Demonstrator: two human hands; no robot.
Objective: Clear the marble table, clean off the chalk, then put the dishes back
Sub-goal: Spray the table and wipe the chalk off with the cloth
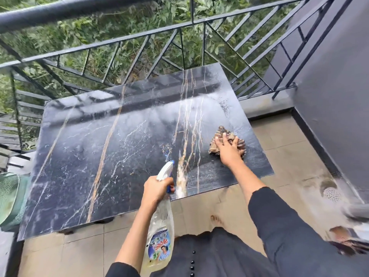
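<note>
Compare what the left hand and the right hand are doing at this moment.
The left hand is closed around a spray bottle, held above the table's near edge; the right hand lies flat, fingers spread, on a brown cloth. The left hand is off the marble table; the right presses the cloth against it. Both wear black sleeves.

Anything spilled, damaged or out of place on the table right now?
Nothing stands out. The marble table holds no dishes; its hazy whitish film and droplets fit mid-cleaning. The left hand holds the spray bottle upright, and the right hand presses a cloth flat near the right edge. No cracks or chips visible.
</note>
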